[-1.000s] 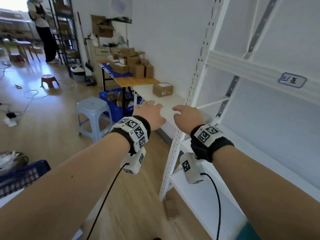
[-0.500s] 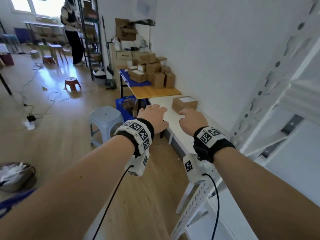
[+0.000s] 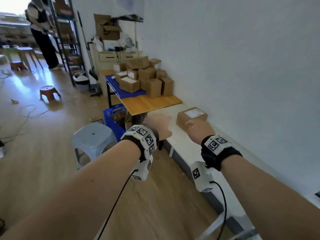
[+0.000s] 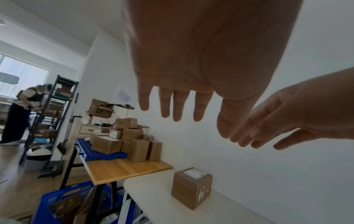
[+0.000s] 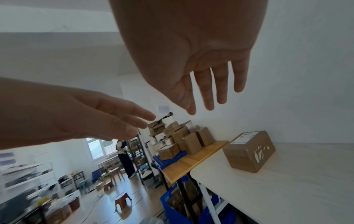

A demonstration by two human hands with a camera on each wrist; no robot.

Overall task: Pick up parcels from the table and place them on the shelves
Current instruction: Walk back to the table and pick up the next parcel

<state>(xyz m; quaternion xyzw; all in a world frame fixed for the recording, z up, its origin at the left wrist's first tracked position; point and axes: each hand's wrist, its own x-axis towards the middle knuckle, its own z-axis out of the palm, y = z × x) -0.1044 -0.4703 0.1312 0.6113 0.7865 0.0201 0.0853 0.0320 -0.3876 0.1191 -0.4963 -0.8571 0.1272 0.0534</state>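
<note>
A brown cardboard parcel [image 3: 191,116] [image 4: 191,187] [image 5: 249,150] with a white label on top lies alone on the white table [image 3: 188,144] by the wall. My left hand [image 3: 158,124] [image 4: 178,106] and right hand [image 3: 199,130] [image 5: 210,98] reach toward it side by side, fingers straight and spread, holding nothing. Both hover above the table just short of the parcel, the right hand nearest its front edge. A pile of several more brown parcels [image 3: 145,78] stands on the wooden table [image 3: 150,103] beyond.
A grey stool [image 3: 93,139] and a blue crate [image 3: 112,118] stand on the floor left of the tables. A blue pallet [image 3: 124,91] lies under some parcels. A person [image 3: 43,35] works at a dark rack [image 3: 67,40] far back. Cables and a red stool [image 3: 49,92] are on the floor.
The view has swung left from the white shelf unit to the tables. Both empty hands have moved forward and now hover close to the lone parcel.
</note>
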